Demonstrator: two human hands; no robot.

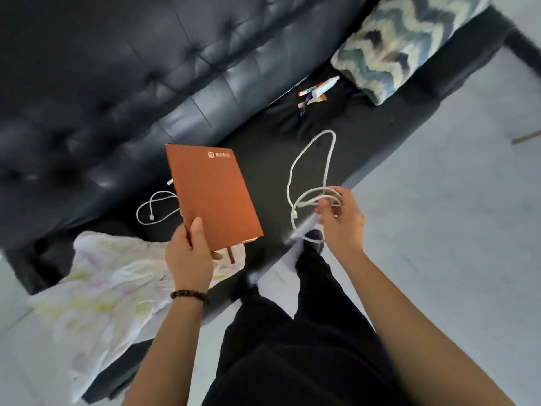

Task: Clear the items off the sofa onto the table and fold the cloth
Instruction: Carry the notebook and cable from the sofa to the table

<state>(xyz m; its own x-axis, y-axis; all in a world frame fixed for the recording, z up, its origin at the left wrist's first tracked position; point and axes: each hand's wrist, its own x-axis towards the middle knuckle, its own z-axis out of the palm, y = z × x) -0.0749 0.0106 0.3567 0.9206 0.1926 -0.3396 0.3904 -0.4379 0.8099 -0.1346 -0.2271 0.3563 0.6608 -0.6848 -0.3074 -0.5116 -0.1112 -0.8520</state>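
My left hand (190, 256) grips the near corner of an orange notebook (213, 194) and holds it above the dark sofa seat (263, 159). A coiled white cable (310, 183) hangs in loops from my right hand (342, 221), which is raised over the seat's front edge. A second white cable (152, 208) lies on the seat, partly behind the notebook. Pens and markers (316, 90) lie in a small heap further along the seat. A pale, crumpled cloth (102, 288) drapes over the sofa's near end and hangs off its edge.
A blue and white zigzag cushion (409, 39) leans at the sofa's far end. The tufted black backrest (131, 83) rises behind the seat. Grey floor (453, 215) lies to the right. My legs in black trousers (292, 347) stand against the sofa front. No table is in view.
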